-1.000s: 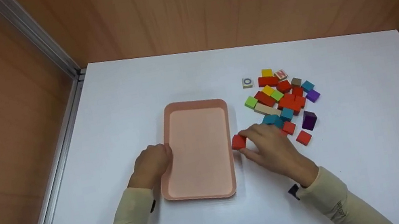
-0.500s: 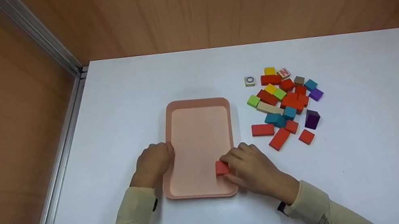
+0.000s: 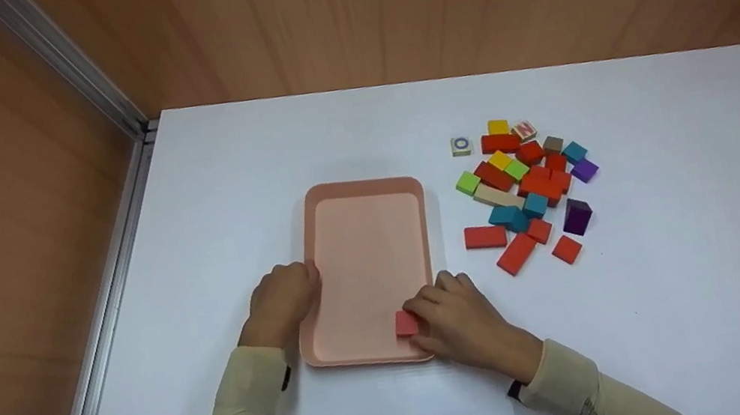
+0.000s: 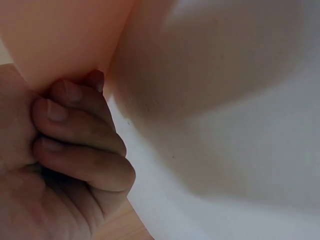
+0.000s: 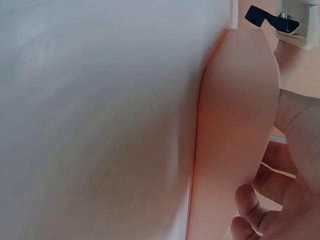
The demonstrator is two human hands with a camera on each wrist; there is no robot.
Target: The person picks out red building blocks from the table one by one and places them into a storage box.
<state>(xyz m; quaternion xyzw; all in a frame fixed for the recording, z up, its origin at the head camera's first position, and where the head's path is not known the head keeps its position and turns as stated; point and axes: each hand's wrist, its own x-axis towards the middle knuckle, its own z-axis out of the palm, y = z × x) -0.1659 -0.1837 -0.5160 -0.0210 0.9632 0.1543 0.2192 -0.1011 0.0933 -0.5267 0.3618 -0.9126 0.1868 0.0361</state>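
Observation:
A pink rectangular tray [image 3: 369, 253] lies on the white table. My left hand [image 3: 282, 300] grips its left wall; the left wrist view shows curled fingers [image 4: 80, 130] against the tray's outer side [image 4: 65, 35]. Over the tray's lower right corner, my right hand [image 3: 464, 328] pinches a red block [image 3: 405, 324] between thumb and fingers, low over the tray floor. In the right wrist view the tray's outer wall [image 5: 235, 125] stands between the camera and part of the right hand [image 5: 295, 175], and the block is hidden there.
Right of the tray lies a loose cluster of blocks, with red ones [image 3: 485, 236], teal ones [image 3: 509, 218], a dark purple one [image 3: 577, 216], a beige one [image 3: 497, 196] and a letter block [image 3: 460, 146]. Wooden panels [image 3: 380, 8] border the table at the back and left.
My right hand has carried the red block left and down from beside the tray to inside its lower right corner. The left hand keeps its grip on the tray wall.

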